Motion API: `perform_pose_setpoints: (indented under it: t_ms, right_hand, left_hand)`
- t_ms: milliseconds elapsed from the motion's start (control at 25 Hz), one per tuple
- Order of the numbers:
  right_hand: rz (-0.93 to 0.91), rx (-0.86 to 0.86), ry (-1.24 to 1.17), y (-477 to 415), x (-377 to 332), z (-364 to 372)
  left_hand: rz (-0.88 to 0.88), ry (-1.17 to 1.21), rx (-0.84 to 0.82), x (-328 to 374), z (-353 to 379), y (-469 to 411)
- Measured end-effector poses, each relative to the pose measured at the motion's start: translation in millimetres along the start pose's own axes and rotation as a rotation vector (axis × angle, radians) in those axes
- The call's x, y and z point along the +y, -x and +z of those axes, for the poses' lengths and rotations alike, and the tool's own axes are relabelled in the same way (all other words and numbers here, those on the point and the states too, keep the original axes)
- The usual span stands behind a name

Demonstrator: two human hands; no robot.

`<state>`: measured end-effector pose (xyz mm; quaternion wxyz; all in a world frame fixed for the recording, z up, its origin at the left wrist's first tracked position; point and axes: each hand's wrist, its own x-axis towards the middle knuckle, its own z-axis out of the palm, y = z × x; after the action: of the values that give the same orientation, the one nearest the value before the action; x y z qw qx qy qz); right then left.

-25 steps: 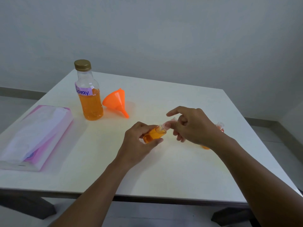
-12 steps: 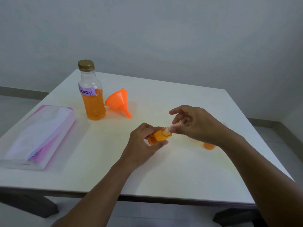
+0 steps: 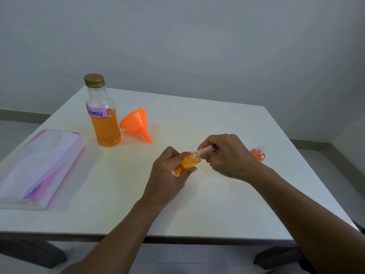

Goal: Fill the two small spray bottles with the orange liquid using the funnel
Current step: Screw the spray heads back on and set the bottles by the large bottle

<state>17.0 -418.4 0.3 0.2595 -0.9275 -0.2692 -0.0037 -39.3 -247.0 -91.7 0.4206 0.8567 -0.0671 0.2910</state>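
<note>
My left hand point(image 3: 167, 171) grips a small spray bottle point(image 3: 187, 163) full of orange liquid, tilted to the right above the table. My right hand point(image 3: 227, 155) pinches the pink spray cap point(image 3: 205, 151) at that bottle's neck. A second small bottle point(image 3: 258, 153), orange-filled and with an open neck, stands on the table behind my right wrist. The large bottle point(image 3: 104, 123) with a gold lid and a "Spray" label is about half full of orange liquid. Next to it the orange funnel point(image 3: 137, 123) lies on its side.
A pink and white tissue pack point(image 3: 39, 167) lies at the left of the white table point(image 3: 197, 204). The table's front edge runs just below my forearms. A grey wall stands behind the table.
My right hand's fingers have closed around the pink cap at the bottle's neck. The second small bottle is now visible behind my right wrist.
</note>
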Motion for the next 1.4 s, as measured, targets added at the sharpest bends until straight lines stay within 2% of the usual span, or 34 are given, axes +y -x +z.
perform_pose_setpoints:
  t_ms: [80,200,280,440,600,720,800,920,960,1040,1160,1240,1320,1400]
  right_hand:
    - [0.039,-0.003,-0.066,1,-1,-1]
    - [0.078,-0.058,-0.301,2,-1,-9]
    - [0.081,-0.067,-0.314,5,5,-9]
    - [0.153,0.037,-0.275,28,35,9]
    - [0.130,0.048,-0.092,62,54,31]
    - [0.057,0.127,-0.052,84,62,35]
    - [0.053,0.150,-0.040,99,69,31]
    - [0.162,0.205,-0.039,120,85,21]
    - [0.211,0.227,-0.048,124,91,17]
    - [0.316,0.301,-0.076,130,103,7]
    - [0.400,0.463,-0.063,124,122,-7]
    - [0.425,0.494,-0.085,109,133,-18]
    - [0.453,0.437,-0.111,90,141,-26]
    - [0.490,0.307,-0.117,69,151,-31]
  left_hand:
    - [0.013,-0.031,0.040,2,4,1]
    - [-0.202,0.121,0.035,12,3,-1]
    - [-0.345,0.137,-0.012,14,4,-4]
    - [-0.457,0.189,-0.085,11,1,-4]
    - [-0.444,0.182,-0.090,8,2,-2]
    - [-0.438,0.200,-0.111,9,1,0]
    - [-0.400,0.142,-0.052,16,-2,7]
    - [-0.143,0.067,0.140,37,3,28]
    - [-0.051,0.066,0.152,46,7,35]
    - [0.063,0.083,0.068,62,22,45]
    - [0.006,0.116,-0.119,76,53,40]
    - [-0.083,0.108,-0.195,83,73,31]
    - [-0.160,0.104,-0.239,89,93,21]
    - [-0.233,0.125,-0.269,94,111,9]
